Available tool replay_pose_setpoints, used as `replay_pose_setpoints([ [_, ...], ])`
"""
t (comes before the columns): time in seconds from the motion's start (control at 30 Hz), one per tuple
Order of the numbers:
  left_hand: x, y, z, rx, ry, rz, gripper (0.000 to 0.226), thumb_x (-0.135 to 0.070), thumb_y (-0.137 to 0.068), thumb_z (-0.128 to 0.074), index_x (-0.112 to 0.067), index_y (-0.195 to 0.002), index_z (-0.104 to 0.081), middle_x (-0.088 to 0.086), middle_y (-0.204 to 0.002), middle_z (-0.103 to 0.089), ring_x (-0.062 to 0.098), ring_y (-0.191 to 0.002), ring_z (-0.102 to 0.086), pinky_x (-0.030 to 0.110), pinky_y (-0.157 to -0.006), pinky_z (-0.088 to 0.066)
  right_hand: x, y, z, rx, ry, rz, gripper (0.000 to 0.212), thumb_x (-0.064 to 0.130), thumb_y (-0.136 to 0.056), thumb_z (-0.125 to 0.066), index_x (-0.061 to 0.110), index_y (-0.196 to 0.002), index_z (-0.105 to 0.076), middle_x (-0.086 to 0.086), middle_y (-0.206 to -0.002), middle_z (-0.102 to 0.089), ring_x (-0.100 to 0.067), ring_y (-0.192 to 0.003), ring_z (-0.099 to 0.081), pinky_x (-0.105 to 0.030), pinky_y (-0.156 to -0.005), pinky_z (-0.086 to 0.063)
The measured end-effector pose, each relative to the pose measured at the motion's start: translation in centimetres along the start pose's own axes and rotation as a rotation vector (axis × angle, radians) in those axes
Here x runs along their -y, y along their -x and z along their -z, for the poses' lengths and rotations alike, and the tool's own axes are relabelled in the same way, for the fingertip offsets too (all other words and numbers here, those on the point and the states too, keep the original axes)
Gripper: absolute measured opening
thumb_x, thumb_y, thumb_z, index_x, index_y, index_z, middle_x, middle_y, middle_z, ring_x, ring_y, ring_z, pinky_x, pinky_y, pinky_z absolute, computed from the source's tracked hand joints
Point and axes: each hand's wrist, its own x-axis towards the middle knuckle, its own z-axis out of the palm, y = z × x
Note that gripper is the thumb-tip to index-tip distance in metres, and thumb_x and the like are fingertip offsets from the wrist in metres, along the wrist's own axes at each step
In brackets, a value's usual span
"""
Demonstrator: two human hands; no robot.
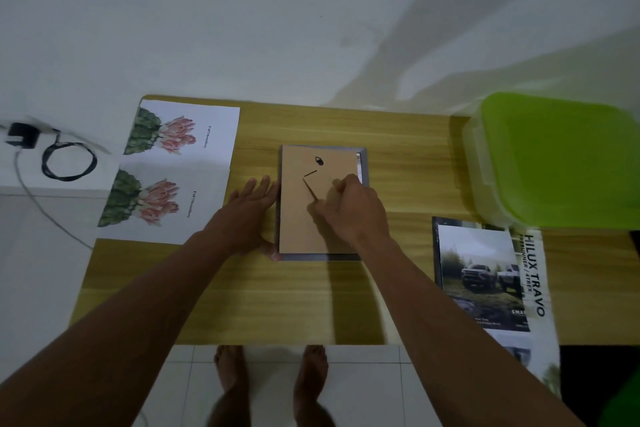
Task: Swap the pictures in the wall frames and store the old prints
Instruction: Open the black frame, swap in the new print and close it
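Currently: green-lidded box (554, 163) at the table's (242, 305) far right, lid on, contents hidden. Grey frame (322, 256) lies face down mid-table, brown backing (298, 225) up. Left hand (249, 211) flat, fingers straight, braces its left edge. Right hand (349, 208), fingers curled, seems to pinch the stand flap (311, 191).

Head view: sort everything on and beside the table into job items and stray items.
Job: face-down frame, steadied by left hand; its backing board, pinched by right hand; cactus prints; truck picture; green box, probably storage.
Stray: charger with cable.
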Motion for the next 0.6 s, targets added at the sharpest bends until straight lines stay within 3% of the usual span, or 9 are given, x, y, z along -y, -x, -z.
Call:
replay_pose_setpoints([
  [0.17,-0.2,-0.1,0.0,0.009,-0.021,0.019,0.137,-0.052,-0.059,-0.084,-0.023,-0.153,0.01,0.0,-0.161,0.016,0.024,-0.147,0.018,0.045,-0.118,0.0,-0.4,-0.1,-0.3,-0.027,0.131,0.027,0.049,0.045,-0.086,-0.065,0.009,-0.117,-0.051,-0.009,-0.109,-0.064,-0.026,-0.097,-0.062,-0.033,-0.071,-0.047],
  [0.33,-0.2,-0.5,-0.3,0.032,-0.047,0.032,0.138,-0.052,-0.058,-0.085,-0.024,-0.153,0.011,0.001,-0.16,0.017,0.026,-0.147,0.018,0.049,-0.118,-0.002,-0.7,0.2,-1.0,-0.052,0.3,0.109,0.048,0.043,-0.09,-0.063,0.005,-0.118,-0.052,-0.011,-0.115,-0.059,-0.026,-0.109,-0.057,-0.036,-0.076,-0.049],
  [0.4,-0.2,-0.6,-0.2,0.023,-0.053,0.033,0.137,-0.051,-0.059,-0.085,-0.024,-0.153,0.011,0.002,-0.161,0.017,0.026,-0.147,0.018,0.049,-0.118,-0.002,-0.7,0.2,-1.1,-0.073,0.35,0.172,0.046,0.041,-0.092,-0.061,0.007,-0.121,-0.05,-0.011,-0.118,-0.057,-0.026,-0.114,-0.053,-0.037,-0.077,-0.05],
  [0.5,0.0,-0.5,-0.2,0.015,-0.045,0.029,0.138,-0.052,-0.058,-0.084,-0.024,-0.153,0.011,0.001,-0.16,0.017,0.026,-0.147,0.018,0.048,-0.118,-0.001,-0.8,0.0,-1.1,-0.043,0.441,0.376,0.038,0.022,-0.096,-0.052,0.01,-0.131,-0.042,-0.014,-0.129,-0.048,-0.03,-0.12,-0.049,-0.04,-0.081,-0.051],
  [0.6,0.0,-0.6,-0.2,0.015,-0.043,0.023,0.138,-0.053,-0.057,-0.084,-0.024,-0.153,0.011,0.002,-0.161,0.017,0.027,-0.146,0.018,0.049,-0.118,0.0,-1.5,-0.3,-0.8,0.082,0.482,0.486,0.054,0.04,-0.094,-0.055,0.018,-0.14,-0.036,-0.016,-0.144,-0.038,-0.033,-0.133,-0.039,-0.043,-0.089,-0.05],
])
